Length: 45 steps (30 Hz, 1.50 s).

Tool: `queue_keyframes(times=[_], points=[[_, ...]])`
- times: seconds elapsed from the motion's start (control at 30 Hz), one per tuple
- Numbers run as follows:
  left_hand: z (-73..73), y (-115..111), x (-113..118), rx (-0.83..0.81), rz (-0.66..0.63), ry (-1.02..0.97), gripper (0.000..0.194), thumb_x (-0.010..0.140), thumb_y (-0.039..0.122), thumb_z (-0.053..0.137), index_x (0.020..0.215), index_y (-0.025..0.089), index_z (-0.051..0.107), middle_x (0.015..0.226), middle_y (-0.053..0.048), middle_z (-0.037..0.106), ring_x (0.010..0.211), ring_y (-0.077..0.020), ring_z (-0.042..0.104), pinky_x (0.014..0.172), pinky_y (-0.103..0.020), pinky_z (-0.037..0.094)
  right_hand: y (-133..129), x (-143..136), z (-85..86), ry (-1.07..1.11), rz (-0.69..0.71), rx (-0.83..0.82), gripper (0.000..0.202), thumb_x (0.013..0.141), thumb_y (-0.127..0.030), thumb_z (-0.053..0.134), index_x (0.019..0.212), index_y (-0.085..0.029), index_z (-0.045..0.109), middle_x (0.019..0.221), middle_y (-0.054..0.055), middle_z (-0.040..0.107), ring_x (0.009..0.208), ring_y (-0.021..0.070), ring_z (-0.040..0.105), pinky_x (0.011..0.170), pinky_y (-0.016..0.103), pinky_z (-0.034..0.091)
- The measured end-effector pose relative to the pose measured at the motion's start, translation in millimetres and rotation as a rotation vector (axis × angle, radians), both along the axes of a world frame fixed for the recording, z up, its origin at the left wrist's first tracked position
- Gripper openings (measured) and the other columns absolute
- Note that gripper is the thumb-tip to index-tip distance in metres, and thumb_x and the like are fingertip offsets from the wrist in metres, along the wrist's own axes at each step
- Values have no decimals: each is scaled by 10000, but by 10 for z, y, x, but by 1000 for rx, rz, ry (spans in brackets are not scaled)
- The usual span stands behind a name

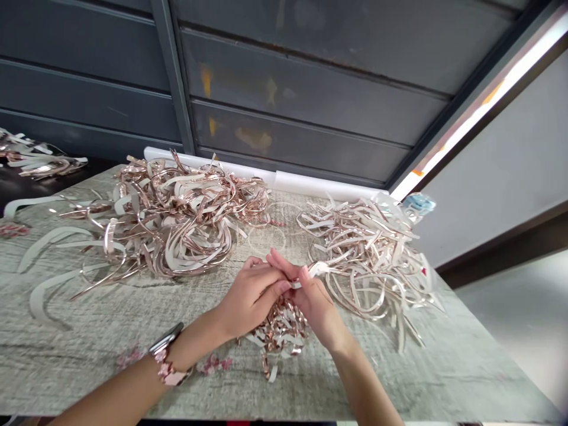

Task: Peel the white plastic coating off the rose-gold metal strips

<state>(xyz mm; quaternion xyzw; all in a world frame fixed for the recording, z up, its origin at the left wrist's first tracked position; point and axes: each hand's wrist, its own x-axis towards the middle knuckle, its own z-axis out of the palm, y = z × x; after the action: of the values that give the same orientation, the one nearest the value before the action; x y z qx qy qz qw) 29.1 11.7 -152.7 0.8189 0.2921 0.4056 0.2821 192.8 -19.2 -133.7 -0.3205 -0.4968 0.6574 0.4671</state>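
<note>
On the wood-grained desk (pixel 146 390): ribbon strips, two heaps, one small cluster

Left hand (pixel 255 299): I am curling its fingers inward and pressing the thumb down, apparently pinching a narrow white strip (pixel 296 285). Right hand (pixel 314 307): I am keeping its fingertips nearly together at the same strip; overlapping fingers are hiding how firm its hold is. The strip is sitting between both hands, above the small cluster (pixel 286 328).

Risks, as I am judging them: slick foil could be sliding out if my pinch is slackening; the strip could be creasing if I am pulling unevenly; loops of the right heap (pixel 364 248), lying just beside my fingers, could be snagging.

Materials: the left heap (pixel 190 213) is showing mirror-bright rose-gold faces, matte white backs and broad coils. The right heap is looking paler, its strands narrower. The cluster is bunching into short, crinkled curls.
</note>
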Motion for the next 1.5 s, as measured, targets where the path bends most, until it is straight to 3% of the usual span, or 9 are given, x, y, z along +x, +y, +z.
queue_keyframes(times=[0.17,0.4,0.57,0.8,1.0,1.2,1.3,1.4,1.5], points=[[6,81,-28,-5,53,-32,251,1034,307,507,913,236,715,866,-11,751,881,-220,643,888,-377,341,10,0,16,112,26,4,475,1049,-532,397,1336,-278,678,1458,2,617,1439,260,461,1222,434,306],[-42,121,-15,33,63,24,302,1043,249,452,860,225,691,553,46,615,661,-186,608,1055,-445,319,33,40,14,134,-6,-53,498,1012,-576,446,1273,-260,728,1425,33,644,1396,297,504,1215,487,312],[-60,153,-38,12,81,36,263,1035,210,416,947,219,664,733,10,697,755,-191,644,1095,-464,302,50,96,55,218,-55,-59,450,1018,-524,462,1165,-241,780,1414,43,652,1460,284,432,1230,506,301],[-83,196,-61,-85,124,67,320,1045,201,332,1073,257,645,547,74,587,609,-164,596,1108,-485,299,77,267,184,288,-124,-131,519,1005,-571,404,1217,-242,744,1324,88,715,1338,336,577,1240,583,247],[-70,208,-35,-127,161,5,254,1041,285,401,959,239,637,828,-11,725,849,-206,638,983,-405,389,114,318,174,340,-108,-133,504,1010,-573,377,1237,-274,714,1315,86,718,1327,335,589,1241,594,223],[-27,191,-48,-480,29,-365,416,1059,467,304,1078,218,637,995,-67,722,1021,-234,648,961,-372,459,150,306,136,366,-132,-115,474,1006,-598,376,1256,-345,689,1329,53,712,1337,305,584,1252,569,189],[-3,114,-19,-379,52,-358,495,1043,548,278,1086,217,643,1036,-87,722,1065,-256,637,1003,-418,439,114,195,110,338,-138,-127,492,992,-637,387,1274,-363,683,1373,41,683,1340,307,577,1235,576,230],[-7,10,60,-110,155,-73,317,906,541,629,882,225,646,870,-36,722,893,-248,647,1027,-473,385,56,68,73,266,-107,-132,515,986,-657,398,1250,-345,712,1438,38,635,1397,320,510,1230,581,231],[-35,-51,118,20,234,55,257,868,454,716,796,227,622,672,29,665,709,-195,629,1074,-514,318,23,7,24,164,-124,-36,492,1001,-626,414,1279,-341,703,1521,14,556,1506,292,353,1252,530,201]])
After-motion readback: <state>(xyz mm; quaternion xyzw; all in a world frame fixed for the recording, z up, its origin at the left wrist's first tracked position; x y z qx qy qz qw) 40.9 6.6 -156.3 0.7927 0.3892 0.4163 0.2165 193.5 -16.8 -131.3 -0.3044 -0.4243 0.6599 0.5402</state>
